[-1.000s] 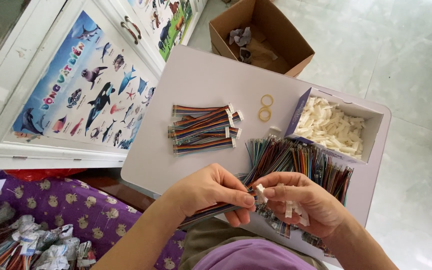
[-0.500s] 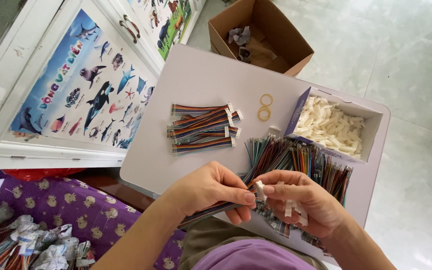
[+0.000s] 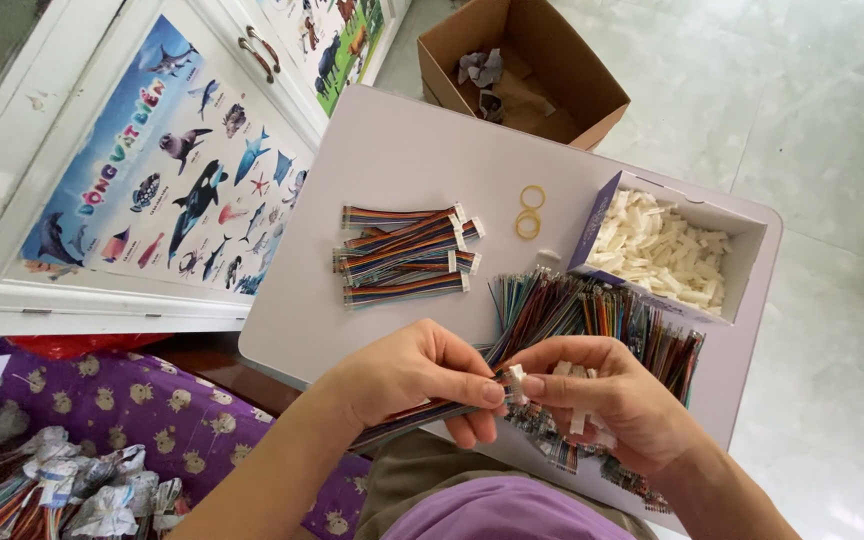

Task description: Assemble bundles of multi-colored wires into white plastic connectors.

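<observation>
Both hands pinch: left hand (image 3: 417,375) grips ribbon cable (image 3: 422,412), right hand (image 3: 607,395) white connector (image 3: 516,380); finished cables (image 3: 407,255) stacked, loose pile (image 3: 592,310) remaining

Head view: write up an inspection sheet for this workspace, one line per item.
Surface: pale table, partly bare.
Job's things: multicoloured ribbon cable pinched in left hand; small white connector at its end, at right hand fingertips.
Clutter: finished cable stack, loose wire pile, two rubber bands, box of white connectors.
Grippers: both hands closed on the work.
Cables: nothing seen beyond the work pieces.
Surroundings: cardboard box, sea-animal poster, tiled floor, patterned purple cloth.
</observation>
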